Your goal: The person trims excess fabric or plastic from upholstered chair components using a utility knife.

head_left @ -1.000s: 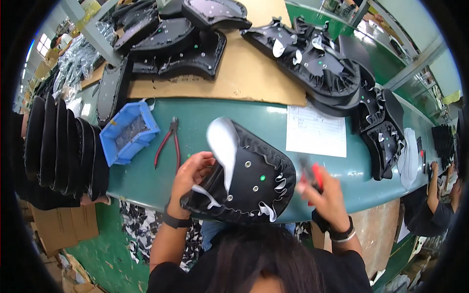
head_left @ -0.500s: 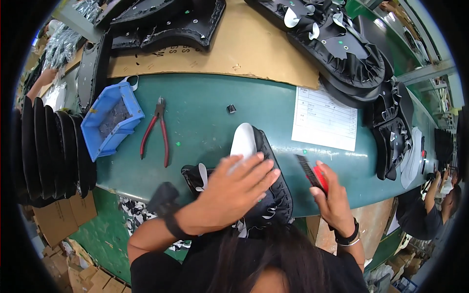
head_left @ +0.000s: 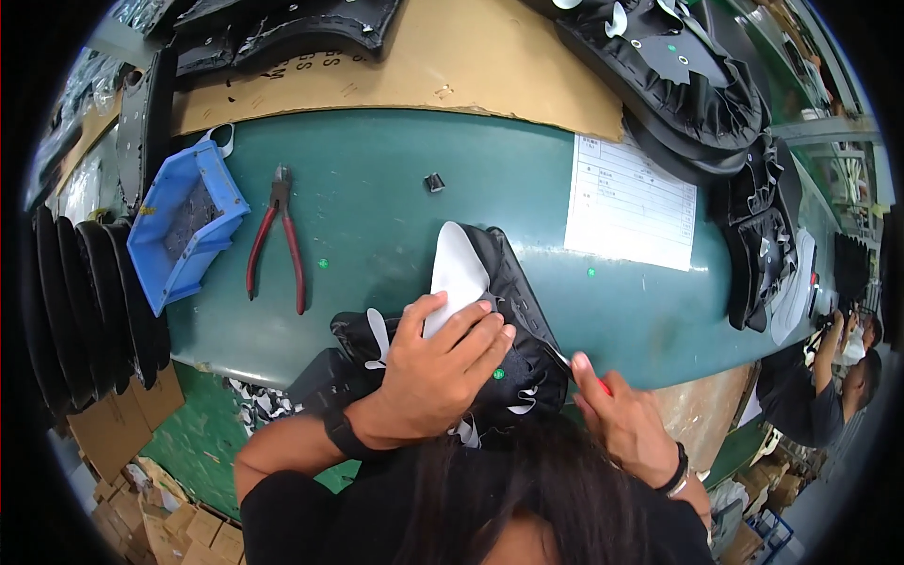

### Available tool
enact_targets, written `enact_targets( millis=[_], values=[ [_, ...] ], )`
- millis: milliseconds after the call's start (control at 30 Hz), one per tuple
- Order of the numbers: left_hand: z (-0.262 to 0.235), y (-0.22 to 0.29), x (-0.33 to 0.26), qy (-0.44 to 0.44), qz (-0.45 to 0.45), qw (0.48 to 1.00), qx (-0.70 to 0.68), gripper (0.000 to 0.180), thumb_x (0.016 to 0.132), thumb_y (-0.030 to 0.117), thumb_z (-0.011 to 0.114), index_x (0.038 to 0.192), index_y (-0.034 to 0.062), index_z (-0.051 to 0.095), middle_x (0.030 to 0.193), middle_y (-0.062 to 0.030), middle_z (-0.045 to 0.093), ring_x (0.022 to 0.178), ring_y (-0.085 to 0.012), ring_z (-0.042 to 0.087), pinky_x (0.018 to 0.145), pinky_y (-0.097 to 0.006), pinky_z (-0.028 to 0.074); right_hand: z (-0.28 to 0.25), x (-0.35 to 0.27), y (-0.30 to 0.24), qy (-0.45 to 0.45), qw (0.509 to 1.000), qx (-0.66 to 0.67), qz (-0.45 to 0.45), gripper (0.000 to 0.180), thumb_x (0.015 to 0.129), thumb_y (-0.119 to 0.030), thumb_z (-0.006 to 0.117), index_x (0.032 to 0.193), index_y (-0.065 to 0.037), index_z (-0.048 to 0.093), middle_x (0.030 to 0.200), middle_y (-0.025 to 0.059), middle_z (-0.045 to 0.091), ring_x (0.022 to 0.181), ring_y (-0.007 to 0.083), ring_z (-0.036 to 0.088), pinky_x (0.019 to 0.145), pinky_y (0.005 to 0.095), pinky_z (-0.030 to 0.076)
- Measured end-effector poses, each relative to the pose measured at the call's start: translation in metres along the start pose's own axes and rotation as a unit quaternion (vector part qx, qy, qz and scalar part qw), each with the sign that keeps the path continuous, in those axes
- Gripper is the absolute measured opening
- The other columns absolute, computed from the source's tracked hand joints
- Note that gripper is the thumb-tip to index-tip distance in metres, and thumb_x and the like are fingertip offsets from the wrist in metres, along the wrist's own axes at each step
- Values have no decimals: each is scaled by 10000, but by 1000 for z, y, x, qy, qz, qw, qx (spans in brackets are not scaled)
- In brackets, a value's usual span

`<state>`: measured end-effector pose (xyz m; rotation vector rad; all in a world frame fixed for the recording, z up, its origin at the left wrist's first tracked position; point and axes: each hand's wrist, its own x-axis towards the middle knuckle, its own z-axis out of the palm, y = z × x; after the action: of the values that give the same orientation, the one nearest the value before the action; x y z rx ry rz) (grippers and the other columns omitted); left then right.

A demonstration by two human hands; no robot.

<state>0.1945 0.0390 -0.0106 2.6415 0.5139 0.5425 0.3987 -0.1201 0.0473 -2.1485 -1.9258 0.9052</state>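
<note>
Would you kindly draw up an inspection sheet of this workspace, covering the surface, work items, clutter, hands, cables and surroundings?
Surface: green table, with cardboard across its far side.
Work items: black cushion with a white flap.
Clutter: red-handled pliers, blue bin, small black scrap and printed sheet.
Hands: left hand lies over the cushion and flap; right hand grips a red tool, mostly hidden, by the cushion's right edge.
Cables: nothing seen.
Surroundings: black pads at left, a black pile at upper right, another person at right.
</note>
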Motion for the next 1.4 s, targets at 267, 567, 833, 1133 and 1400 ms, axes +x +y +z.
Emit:
enact_targets(
  millis=[267,567,833,1133,1400],
  values=[
    [3,-7,46,-106,168,979,-50,148,762,177,665,809,52,601,877,-59,570,995,-237,532,874,-389,384,-5,-17,-13,6,997,30,66,586,899,-120,653,1442,-130,433,757,160,535,563,372,557,507,449,454],
    [-3,-28,60,-182,113,936,-278,348,845,221,697,601,76,496,608,-31,473,730,-216,486,774,-328,375,5,-11,-7,19,997,75,31,592,903,-112,632,1455,-137,421,739,160,525,591,370,562,521,454,453],
    [-37,-48,70,-210,-189,749,-600,349,876,213,696,619,81,499,724,-30,584,798,-181,608,642,-300,472,-2,-7,7,35,999,2,-16,570,898,-132,607,1434,-270,473,699,124,517,544,343,567,469,436,418],
    [-4,-37,52,-98,-42,975,-197,285,806,249,717,625,85,570,681,-32,521,728,-223,499,698,-351,380,-20,33,3,9,998,-61,-9,553,896,-169,631,1417,-284,487,704,125,525,518,347,539,483,431,429],
    [-30,-21,66,-37,-63,940,-334,257,849,249,699,966,54,580,907,-52,579,799,-156,575,696,-314,479,13,-20,-18,70,989,85,101,561,847,-46,682,1374,-62,490,1063,214,665,921,415,647,758,415,526]
  ],
)
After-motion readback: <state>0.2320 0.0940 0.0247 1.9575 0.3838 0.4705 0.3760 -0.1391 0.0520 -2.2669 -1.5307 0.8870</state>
